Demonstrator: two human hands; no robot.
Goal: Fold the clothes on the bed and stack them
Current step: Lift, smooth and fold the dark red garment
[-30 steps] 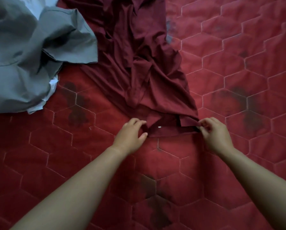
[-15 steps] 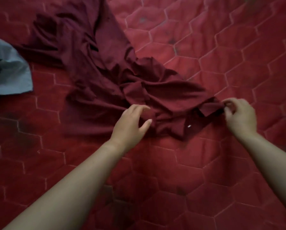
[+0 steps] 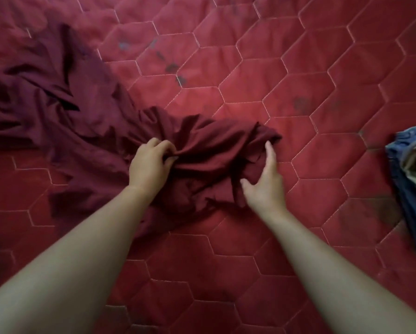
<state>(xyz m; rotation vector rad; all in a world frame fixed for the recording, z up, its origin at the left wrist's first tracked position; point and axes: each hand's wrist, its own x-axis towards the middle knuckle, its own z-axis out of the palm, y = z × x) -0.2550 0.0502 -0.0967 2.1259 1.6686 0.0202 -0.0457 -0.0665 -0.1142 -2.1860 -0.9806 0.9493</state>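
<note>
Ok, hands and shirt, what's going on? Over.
Left hand bunching maroon garment. Right hand open, fingers against its edge. Garment crumpled, unfolded. Folded stack far right, clear.

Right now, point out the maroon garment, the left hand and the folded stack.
maroon garment (image 3: 209, 150), head view, bunched cloth between the hands
left hand (image 3: 149, 166), head view, back of the hand, fingers closed on the cloth
folded stack (image 3: 404, 169), head view, blue layer at the right edge

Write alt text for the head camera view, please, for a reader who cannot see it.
Two bare hands work a crumpled maroon garment on a red quilted bed: the left hand grips a bunch of it, the right hand lies open against it. Folded clothes sit at the right edge.
</note>
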